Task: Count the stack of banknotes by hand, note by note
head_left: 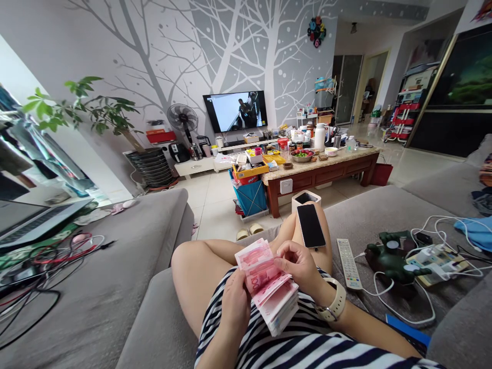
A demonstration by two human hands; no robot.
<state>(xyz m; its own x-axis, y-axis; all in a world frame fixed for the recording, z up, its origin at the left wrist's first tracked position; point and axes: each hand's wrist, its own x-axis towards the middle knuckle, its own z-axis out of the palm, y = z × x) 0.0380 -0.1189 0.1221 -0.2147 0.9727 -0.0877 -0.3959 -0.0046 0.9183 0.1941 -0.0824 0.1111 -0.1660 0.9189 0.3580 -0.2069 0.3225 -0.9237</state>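
Note:
I sit cross-legged on a grey sofa [154, 328] in a striped top. My left hand [235, 303] is closed around a thick stack of pink banknotes [269, 287], gripping it from the left side. My right hand [298, 266], with a pale watch at the wrist, pinches the top notes, which are bent upward. A black phone [310, 225] lies face up on my right knee. A white remote control [348, 263] rests on the sofa just right of my leg.
A green toy figure [392, 259], chargers and white cables [434, 253] lie on the sofa to the right. A laptop [31, 218] and tangled wires sit at left. A cluttered wooden coffee table [319, 171], a TV [235, 110] and a fan [183, 120] stand ahead.

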